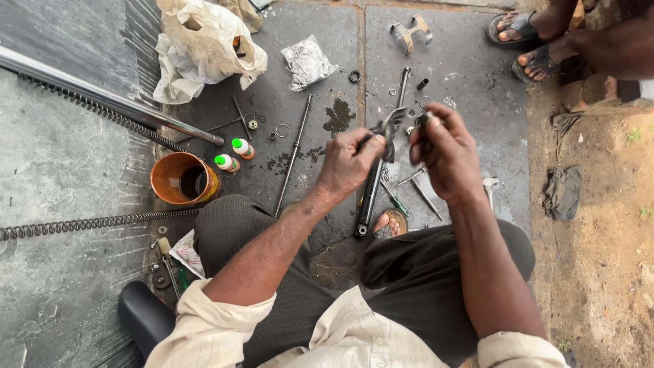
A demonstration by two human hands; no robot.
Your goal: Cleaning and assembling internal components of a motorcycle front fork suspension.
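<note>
My left hand grips a dark plier-like tool whose jaws point up and to the right. My right hand pinches a small dark metal part just beside the tool's jaws, at the middle of the view. Both hands are greasy and raised above a black tube that lies on the stone floor between my knees. A thin steel rod lies on the floor to the left of my left hand.
An orange tin, two small green-capped bottles, a long chrome tube, two coil springs, washers, plastic bags and a metal bracket lie on the floor. Another person's sandalled feet are at the top right.
</note>
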